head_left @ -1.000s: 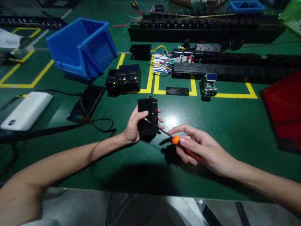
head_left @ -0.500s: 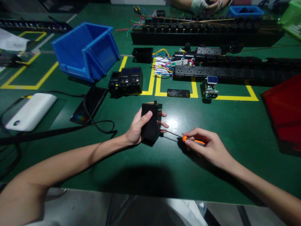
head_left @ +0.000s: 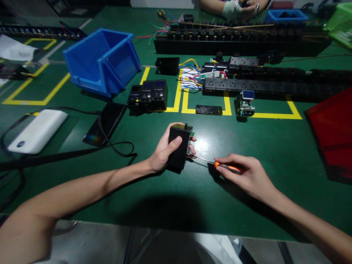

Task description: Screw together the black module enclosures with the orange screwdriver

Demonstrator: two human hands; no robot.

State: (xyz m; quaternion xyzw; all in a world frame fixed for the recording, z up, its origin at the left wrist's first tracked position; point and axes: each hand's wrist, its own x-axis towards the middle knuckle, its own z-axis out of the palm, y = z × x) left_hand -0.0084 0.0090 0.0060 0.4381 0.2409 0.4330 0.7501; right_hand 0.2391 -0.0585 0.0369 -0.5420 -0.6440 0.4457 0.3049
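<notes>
Black box [head_left: 176, 152]: clamped in the left hand [head_left: 162, 153], thumb across the front
Orange screwdriver [head_left: 230, 168]: pinched in the right hand [head_left: 249, 171], tip held right at the box's side

– Hands?
– Four: left hand [head_left: 161, 157], right hand [head_left: 249, 169] near; two co-worker's hands [head_left: 233, 10] far.
– Held?
– One screwdriver [head_left: 216, 164], one black box [head_left: 176, 160].
– Bins?
– Three: large blue bin [head_left: 115, 75] left, small blue bin [head_left: 272, 19] far right, red bin [head_left: 334, 135] right.
– Middle?
– Three black modules [head_left: 148, 94], one circuit board [head_left: 246, 106], one black plate [head_left: 209, 110].
– Left?
– One phone [head_left: 112, 116], one power bank [head_left: 38, 130].
</notes>
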